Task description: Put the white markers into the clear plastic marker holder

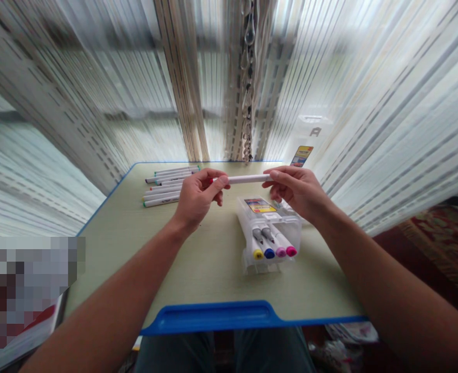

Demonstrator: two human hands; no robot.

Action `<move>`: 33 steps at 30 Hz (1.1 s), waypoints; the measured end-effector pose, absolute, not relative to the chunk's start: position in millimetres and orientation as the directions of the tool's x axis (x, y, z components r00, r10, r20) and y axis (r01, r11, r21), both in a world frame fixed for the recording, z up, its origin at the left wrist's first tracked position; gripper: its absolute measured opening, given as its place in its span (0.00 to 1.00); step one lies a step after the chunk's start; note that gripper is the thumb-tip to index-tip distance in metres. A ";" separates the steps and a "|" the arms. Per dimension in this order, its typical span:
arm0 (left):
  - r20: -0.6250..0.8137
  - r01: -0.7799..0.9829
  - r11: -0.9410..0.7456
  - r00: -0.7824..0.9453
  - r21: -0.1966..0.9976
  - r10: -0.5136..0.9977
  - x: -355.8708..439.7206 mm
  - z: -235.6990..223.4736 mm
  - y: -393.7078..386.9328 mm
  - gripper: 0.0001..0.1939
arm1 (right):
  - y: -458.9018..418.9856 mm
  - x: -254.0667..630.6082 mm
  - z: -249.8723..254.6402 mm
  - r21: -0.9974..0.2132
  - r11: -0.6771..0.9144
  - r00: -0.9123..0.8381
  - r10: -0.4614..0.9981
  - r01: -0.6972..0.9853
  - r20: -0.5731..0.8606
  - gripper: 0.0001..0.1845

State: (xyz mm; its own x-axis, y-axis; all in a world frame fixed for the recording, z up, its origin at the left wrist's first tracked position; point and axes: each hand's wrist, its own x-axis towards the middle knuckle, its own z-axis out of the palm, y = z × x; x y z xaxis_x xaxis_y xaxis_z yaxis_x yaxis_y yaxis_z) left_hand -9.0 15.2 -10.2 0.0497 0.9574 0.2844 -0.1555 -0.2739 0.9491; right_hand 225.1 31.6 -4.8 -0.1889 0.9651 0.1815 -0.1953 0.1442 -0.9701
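Note:
A white marker (246,179) is held level above the table between my two hands. My left hand (200,197) pinches its left end, where a bit of red shows. The fingers of my right hand (298,189) close on its other end. Below them a clear plastic case (242,228) with a yellow and blue label lies on the table. Inside the case's near end are several markers (269,243), with yellow, blue, pink and magenta ends; two grey tips show above them. To the left, partly behind my left hand, several white markers (162,196) lie in a row.
The pale green table (201,269) has a blue rim and a blue front ledge (217,316). String curtains (135,77) hang right behind it. A clear lid-like piece (310,129) stands at the back right. A patterned rug (438,254) lies on the floor at right.

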 end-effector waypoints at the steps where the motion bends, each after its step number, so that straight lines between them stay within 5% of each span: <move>1: 0.276 -0.166 -0.265 0.048 0.950 0.960 -9.0 -9.6 15.0 0.12 | 31.8 225.4 -4.5 -0.970 0.140 -0.187 0.966 -0.200 0.178 0.14; 20: 0.191 -0.310 -0.162 0.065 0.937 0.979 -10.6 -6.2 16.1 0.11 | 31.4 227.4 3.2 -0.951 0.035 -0.157 0.984 -0.306 0.087 0.12; 33: 0.310 -0.050 -0.308 0.055 0.950 0.949 -9.0 -11.9 15.3 0.13 | 31.0 224.5 -4.9 -0.976 0.118 -0.190 0.970 -0.184 0.154 0.17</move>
State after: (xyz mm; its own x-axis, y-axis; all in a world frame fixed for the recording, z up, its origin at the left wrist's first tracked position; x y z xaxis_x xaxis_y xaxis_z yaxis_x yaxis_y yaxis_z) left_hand -9.0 15.3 -11.9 0.0552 0.9491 0.3101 -0.0504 -0.3075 0.9502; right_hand 224.5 31.0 -4.9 -0.1904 0.9696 0.1535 -0.1839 0.1184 -0.9758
